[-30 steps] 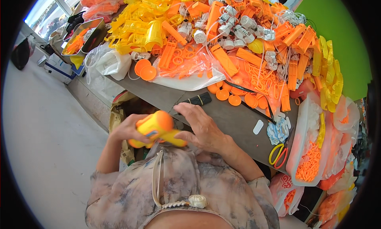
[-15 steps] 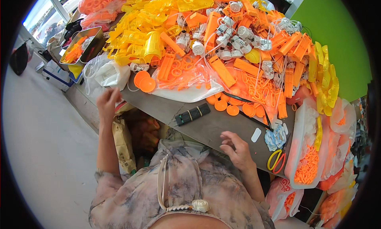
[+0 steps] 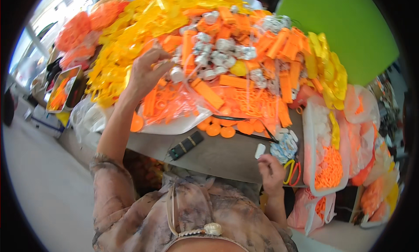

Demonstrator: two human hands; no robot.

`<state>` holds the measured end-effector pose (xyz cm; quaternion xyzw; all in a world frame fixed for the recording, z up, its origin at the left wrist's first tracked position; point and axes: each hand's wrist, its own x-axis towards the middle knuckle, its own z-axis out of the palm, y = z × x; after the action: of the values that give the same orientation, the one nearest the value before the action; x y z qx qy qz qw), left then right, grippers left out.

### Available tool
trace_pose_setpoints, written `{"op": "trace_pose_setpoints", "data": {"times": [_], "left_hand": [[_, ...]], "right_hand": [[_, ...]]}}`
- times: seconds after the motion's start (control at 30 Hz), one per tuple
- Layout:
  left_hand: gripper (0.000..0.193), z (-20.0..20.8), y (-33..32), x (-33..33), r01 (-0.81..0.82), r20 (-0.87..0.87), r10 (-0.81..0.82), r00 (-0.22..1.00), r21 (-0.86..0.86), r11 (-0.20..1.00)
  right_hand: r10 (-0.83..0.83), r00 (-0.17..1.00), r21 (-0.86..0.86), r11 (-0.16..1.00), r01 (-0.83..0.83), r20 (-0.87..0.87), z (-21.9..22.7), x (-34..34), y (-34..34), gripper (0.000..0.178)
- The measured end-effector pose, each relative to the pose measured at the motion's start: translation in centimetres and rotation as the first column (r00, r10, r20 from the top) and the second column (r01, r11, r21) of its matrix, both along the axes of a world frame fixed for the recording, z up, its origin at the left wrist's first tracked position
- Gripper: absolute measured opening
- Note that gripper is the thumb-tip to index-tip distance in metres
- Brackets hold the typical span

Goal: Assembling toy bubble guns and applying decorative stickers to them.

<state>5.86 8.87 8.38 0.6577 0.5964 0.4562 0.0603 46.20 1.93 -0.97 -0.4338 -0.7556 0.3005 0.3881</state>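
Observation:
My left hand (image 3: 146, 73) reaches over the heap at centre left, thumb and fingers parted, nothing visible between them. Beside its fingertips lie white motor-like parts (image 3: 202, 49) and long orange plastic parts (image 3: 188, 51). Near the table's front edge, my right hand (image 3: 271, 171) has loosely bent fingers and holds nothing I can see. Just above those fingers lies a small white oval piece (image 3: 260, 150). Scissors (image 3: 293, 171) with yellow and red handles rest to the hand's right. A crumpled blue-and-white bundle (image 3: 284, 147) sits behind them.
Yellow plastic parts (image 3: 131, 38) fill the heap's far left. Orange discs (image 3: 227, 132) and a dark block with light bands (image 3: 186, 145) lie along the front of the table (image 3: 218, 156). At right stands a translucent bin (image 3: 307, 160) with small orange pieces, beside filled bags (image 3: 360, 151).
My left hand has moved up and right, from beside the white bag to over the heap. My right hand has shifted right toward the scissors. The view has turned somewhat.

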Motion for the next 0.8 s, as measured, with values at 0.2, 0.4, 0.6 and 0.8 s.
{"op": "trace_pose_setpoints", "data": {"times": [0.2,0.4,0.6,0.8], "left_hand": [[0.019,-1.8,0.4,5.4,0.184,-0.205,-0.147,0.968,0.176,0.967],[0.025,-0.9,10.7,-1.4,-0.136,-0.299,0.261,0.918,0.383,0.914],[0.054,2.5,19.6,-10.1,-0.521,-0.412,0.484,0.772,0.028,0.853],[0.047,1.9,23.0,-7.0,-0.618,-0.616,0.461,0.639,-0.054,0.784]], "right_hand": [[-0.179,0.981,0.127,0.974,0.188,-0.077,5.4,3.7,5.2,0.009],[-0.019,0.992,0.225,0.974,-0.009,0.122,6.7,1.0,5.1,0.016],[0.134,0.983,0.104,0.983,-0.148,0.127,3.4,-1.5,2.5,0.016],[0.054,0.993,-0.027,0.998,-0.051,0.105,1.5,0.0,0.9,0.018]]}}
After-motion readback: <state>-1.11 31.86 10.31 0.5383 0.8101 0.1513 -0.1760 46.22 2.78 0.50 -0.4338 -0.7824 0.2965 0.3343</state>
